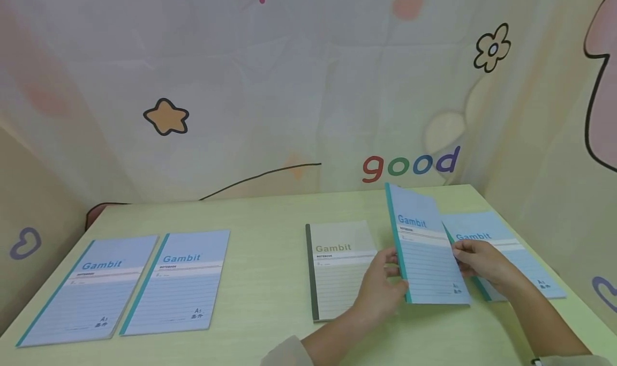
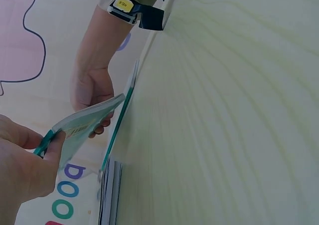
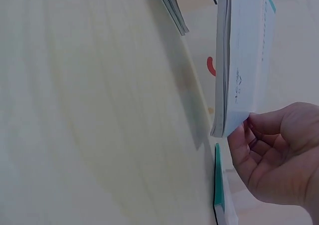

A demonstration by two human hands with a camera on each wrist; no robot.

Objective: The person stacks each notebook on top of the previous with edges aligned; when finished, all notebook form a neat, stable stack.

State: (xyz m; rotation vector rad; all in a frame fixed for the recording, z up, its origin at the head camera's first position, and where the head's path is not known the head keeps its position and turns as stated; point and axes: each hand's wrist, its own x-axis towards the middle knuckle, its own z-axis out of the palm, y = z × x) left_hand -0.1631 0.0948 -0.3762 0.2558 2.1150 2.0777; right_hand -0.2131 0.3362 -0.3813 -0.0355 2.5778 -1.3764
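Observation:
A blue Gambit notebook [image 1: 424, 269] with a teal spine is raised and tilted above the table between both hands. My left hand [image 1: 378, 291] grips it by the spine, thumb on the front cover. At its opposite edge my right hand [image 1: 487, 264] pinches the notebook between thumb and fingers. The right wrist view shows the page edges of the held notebook [image 3: 223, 65] side on. Behind my left hand lies a cream Gambit notebook [image 1: 332, 285] with a dark spine, partly covered. Another blue notebook [image 1: 511, 253] lies flat under my right hand, its left part hidden.
Two more blue notebooks, an outer one [image 1: 108, 296] and an inner one [image 1: 175, 288], lie side by side on the left of the pale wood-grain table [image 1: 255, 280]. A printed curtain [image 1: 289, 87] hangs behind the table and along its sides.

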